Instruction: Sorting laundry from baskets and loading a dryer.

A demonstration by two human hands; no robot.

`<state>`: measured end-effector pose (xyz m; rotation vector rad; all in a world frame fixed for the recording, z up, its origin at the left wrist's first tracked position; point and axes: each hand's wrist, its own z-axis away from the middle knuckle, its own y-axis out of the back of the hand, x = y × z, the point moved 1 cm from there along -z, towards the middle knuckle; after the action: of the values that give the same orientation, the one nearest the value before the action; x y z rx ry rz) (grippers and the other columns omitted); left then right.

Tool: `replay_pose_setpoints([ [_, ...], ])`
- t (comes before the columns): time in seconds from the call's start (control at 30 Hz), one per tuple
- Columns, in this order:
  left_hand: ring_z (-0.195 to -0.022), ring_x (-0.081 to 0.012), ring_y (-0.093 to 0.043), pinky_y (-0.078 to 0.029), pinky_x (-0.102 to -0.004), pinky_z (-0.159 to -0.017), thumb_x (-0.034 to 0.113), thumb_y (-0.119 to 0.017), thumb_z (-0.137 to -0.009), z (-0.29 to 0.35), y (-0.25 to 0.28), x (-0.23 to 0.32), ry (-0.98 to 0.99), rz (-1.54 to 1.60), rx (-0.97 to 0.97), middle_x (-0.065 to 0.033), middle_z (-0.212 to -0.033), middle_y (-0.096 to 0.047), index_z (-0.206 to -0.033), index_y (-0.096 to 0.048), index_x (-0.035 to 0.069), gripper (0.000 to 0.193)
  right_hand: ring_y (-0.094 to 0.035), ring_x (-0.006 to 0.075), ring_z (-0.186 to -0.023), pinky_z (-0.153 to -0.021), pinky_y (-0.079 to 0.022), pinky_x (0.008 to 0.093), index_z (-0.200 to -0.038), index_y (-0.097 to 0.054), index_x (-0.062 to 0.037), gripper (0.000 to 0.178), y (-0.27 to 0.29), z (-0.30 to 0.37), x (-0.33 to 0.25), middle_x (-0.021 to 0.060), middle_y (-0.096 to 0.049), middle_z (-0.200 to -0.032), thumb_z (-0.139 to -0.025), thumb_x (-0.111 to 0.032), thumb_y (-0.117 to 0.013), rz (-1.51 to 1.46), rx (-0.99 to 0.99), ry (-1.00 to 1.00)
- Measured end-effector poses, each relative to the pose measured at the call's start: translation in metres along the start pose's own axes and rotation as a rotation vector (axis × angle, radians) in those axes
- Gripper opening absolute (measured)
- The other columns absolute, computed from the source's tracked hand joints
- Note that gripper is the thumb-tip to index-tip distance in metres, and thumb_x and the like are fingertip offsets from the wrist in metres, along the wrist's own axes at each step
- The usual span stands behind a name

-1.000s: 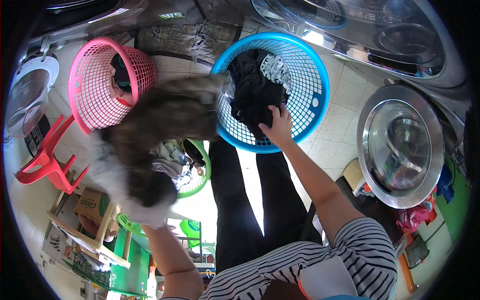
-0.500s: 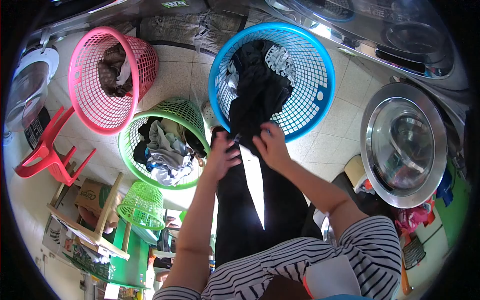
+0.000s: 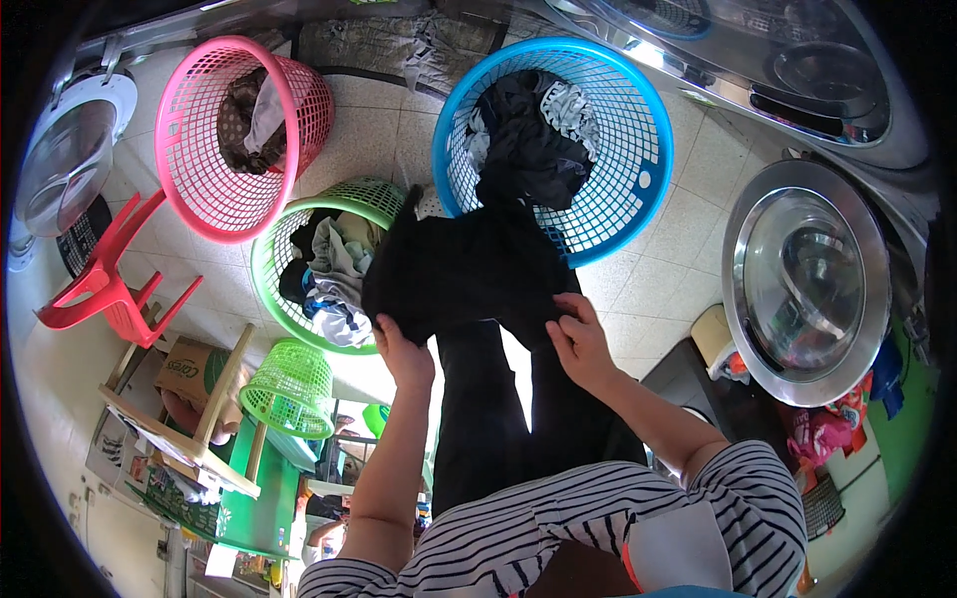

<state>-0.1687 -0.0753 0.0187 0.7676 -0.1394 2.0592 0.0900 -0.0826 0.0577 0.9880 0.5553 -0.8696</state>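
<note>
A black garment is stretched between my two hands over the near rim of the blue laundry basket. Its exact kind cannot be made out. My left hand pinches the lower left edge, and my right hand grips the lower right edge. Behind the garment, more dark clothes and a black-and-white patterned cloth lie in the blue basket. The garment covers part of the green laundry basket, which holds grey, white and dark clothes.
A pink basket with brown and pale clothes stands far left. Near it are a red plastic chair and a smaller light-green basket. On the right, a round glass washer door hangs open. Another open door is at the left edge.
My hands have moved apart and nearer to me, spreading the black garment that was bunched over the blue basket. The view has shifted slightly, so the baskets sit further right.
</note>
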Motion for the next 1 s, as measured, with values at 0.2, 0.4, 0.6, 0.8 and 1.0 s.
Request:
replay_pose_setpoints([
  [0.2,-0.117,-0.0284,-0.050,-0.042,-0.0420,-0.098,0.063,-0.043,-0.086,0.019,-0.003,0.007,0.437,0.390,-0.355,-0.0113,-0.137,-0.043,-0.142,-0.026,0.006,0.081,-0.045,0.0318,-0.121,-0.098,-0.039,0.0376,-0.065,-0.047,-0.0005,0.031,-0.022,-0.001,-0.072,0.0186,-0.040,-0.136,-0.087,-0.017,-0.061,-0.556,-0.688,0.095],
  [0.4,-0.105,-0.0288,-0.058,-0.047,-0.0406,-0.092,0.041,-0.058,-0.087,0.039,0.037,0.030,0.786,0.095,-0.495,-0.0153,-0.121,-0.056,-0.129,-0.045,0.002,0.059,-0.061,0.0246,-0.086,-0.076,-0.049,0.0318,-0.085,-0.051,-0.0007,0.028,-0.028,-0.042,-0.075,0.0173,-0.061,-0.105,-0.095,-0.026,-0.049,-1.088,-0.957,-0.137],
  [0.6,-0.106,-0.0309,-0.058,-0.047,-0.0435,-0.091,0.039,-0.056,-0.088,0.027,0.097,0.104,0.371,0.214,-0.280,-0.0168,-0.123,-0.055,-0.131,-0.043,0.001,0.059,-0.056,0.0346,-0.100,-0.083,-0.048,0.0388,-0.114,-0.058,-0.0186,0.040,-0.040,-0.158,0.179,0.0190,-0.055,-0.116,-0.075,-0.020,-0.071,0.180,-0.040,-0.013],
  [0.8,-0.108,-0.0223,-0.049,-0.048,-0.0381,-0.085,0.026,-0.065,-0.086,-0.058,0.207,0.023,-0.100,-0.720,0.431,-0.0136,-0.127,-0.047,-0.134,-0.038,0.009,0.057,-0.035,0.0373,-0.129,-0.099,-0.038,0.0477,-0.120,-0.060,-0.0288,0.041,-0.116,-0.231,0.213,0.0090,-0.024,-0.149,-0.082,-0.015,-0.059,0.710,-0.517,-0.133],
  [1.0,-0.106,-0.0195,-0.050,-0.046,-0.0299,-0.084,0.015,-0.062,-0.087,-0.024,0.035,-0.070,-0.417,-0.903,-0.160,-0.0096,-0.121,-0.050,-0.120,-0.048,0.007,0.037,-0.055,0.0269,-0.104,-0.087,-0.045,0.0423,-0.098,-0.069,-0.0109,0.021,-0.146,-0.234,0.247,0.0089,-0.057,-0.114,-0.082,-0.016,-0.056,0.702,-0.281,-0.017],
])
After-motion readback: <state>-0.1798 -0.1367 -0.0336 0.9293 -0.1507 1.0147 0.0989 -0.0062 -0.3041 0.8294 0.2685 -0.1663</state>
